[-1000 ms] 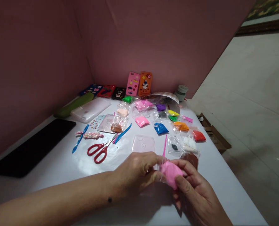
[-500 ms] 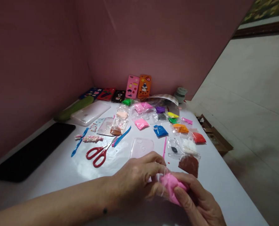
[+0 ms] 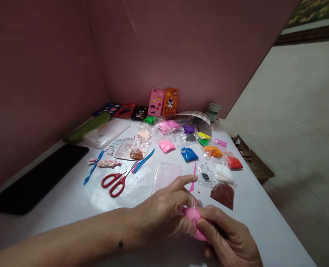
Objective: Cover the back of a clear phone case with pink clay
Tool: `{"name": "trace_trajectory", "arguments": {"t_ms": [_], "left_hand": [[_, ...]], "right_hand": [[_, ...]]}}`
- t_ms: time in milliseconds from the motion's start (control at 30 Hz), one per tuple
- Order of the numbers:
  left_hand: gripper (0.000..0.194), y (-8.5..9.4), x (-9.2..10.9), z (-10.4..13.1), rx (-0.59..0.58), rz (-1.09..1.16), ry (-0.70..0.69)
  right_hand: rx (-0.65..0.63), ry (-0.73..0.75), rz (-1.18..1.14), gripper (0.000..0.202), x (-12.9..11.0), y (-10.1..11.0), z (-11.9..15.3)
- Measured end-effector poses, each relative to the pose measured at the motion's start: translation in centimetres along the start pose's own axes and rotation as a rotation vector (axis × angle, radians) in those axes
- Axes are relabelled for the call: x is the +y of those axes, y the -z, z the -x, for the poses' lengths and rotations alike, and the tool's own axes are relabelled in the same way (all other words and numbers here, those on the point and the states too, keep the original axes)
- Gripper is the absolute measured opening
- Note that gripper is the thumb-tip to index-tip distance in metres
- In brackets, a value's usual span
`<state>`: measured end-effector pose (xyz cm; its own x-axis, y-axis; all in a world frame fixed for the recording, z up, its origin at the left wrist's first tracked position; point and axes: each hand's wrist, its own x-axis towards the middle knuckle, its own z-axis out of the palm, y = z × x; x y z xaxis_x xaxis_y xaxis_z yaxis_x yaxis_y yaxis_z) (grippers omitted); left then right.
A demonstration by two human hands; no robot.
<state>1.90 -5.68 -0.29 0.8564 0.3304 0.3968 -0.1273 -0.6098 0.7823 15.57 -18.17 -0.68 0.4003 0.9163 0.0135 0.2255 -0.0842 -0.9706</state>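
A lump of pink clay (image 3: 194,219) in clear plastic is between my two hands near the table's front. My left hand (image 3: 168,211) is closed on its plastic on the left side, with the index finger stretched out above. My right hand (image 3: 227,235) pinches the pink clay between thumb and fingers. Just beyond lies a clear phone case (image 3: 168,174), partly hidden by my left hand. A thin pink tool (image 3: 194,176) rests beside the case. Red-handled scissors (image 3: 117,182) lie to the left, next to a blue tool (image 3: 144,161).
Clay packets, among them a blue one (image 3: 189,154), a red one (image 3: 233,162) and a brown one (image 3: 222,194), cover the right and middle. Decorated cases (image 3: 156,102) stand at the back. A black slab (image 3: 36,178) lies left. Cardboard (image 3: 260,163) is beyond the right edge.
My left index finger has lifted and straightened. My right hand and the pink clay have shifted slightly left, and less of the clay shows between my hands.
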Motion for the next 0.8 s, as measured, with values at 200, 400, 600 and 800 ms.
{"name": "trace_trajectory", "arguments": {"t_ms": [200, 400, 600, 800], "left_hand": [[0.007, 0.18, 0.10, -0.19, 0.018, -0.120, -0.025], [0.008, 0.13, -0.36, -0.04, -0.008, -0.134, -0.009], [0.010, 0.24, 0.18, 0.02, 0.027, -0.080, -0.008], [0.006, 0.30, 0.57, 0.03, -0.007, -0.048, 0.013]], "right_hand": [[0.051, -0.047, -0.020, 0.028, 0.01, -0.53, -0.63], [0.049, -0.171, -0.079, 0.036, 0.16, -0.65, -0.40], [0.071, -0.215, -0.158, 0.036, 0.18, -0.51, -0.38], [0.088, -0.227, -0.225, 0.033, 0.20, -0.39, -0.51]]}}
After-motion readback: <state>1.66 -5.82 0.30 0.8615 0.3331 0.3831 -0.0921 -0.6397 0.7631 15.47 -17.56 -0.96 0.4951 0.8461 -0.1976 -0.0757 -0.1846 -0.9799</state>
